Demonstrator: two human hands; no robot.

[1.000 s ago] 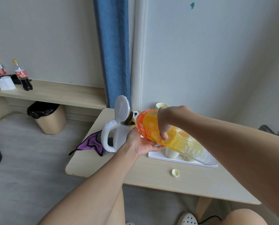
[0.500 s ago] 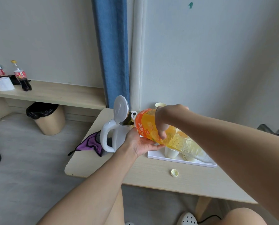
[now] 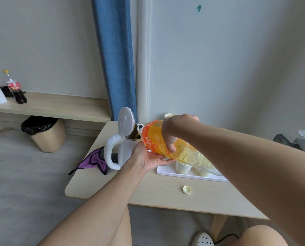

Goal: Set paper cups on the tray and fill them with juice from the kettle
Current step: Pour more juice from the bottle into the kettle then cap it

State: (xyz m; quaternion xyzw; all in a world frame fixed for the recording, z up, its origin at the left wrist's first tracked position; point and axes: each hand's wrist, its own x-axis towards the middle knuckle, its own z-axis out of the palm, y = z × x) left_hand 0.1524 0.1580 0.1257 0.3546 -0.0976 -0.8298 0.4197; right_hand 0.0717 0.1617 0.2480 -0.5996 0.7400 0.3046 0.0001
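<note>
Your right hand (image 3: pixel 173 132) is gripping the tilted juice bottle (image 3: pixel 152 139), your flat left hand (image 3: pixel 148 158) propping it underneath. Its mouth is hanging over the open kettle (image 3: pixel 123 153).

The orange label (image 3: pixel 152 139) on the juice bottle (image 3: pixel 187 154) reads "鲜果橙".

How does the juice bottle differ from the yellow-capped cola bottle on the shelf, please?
The juice bottle is tipped toward the kettle, cradled by the left hand and gripped by the right hand; the cola bottle stands upright, untouched. The juice bottle is uncapped, orange-labelled; the cola bottle is capped, red-labelled. Both are clear plastic, partly full.
</note>
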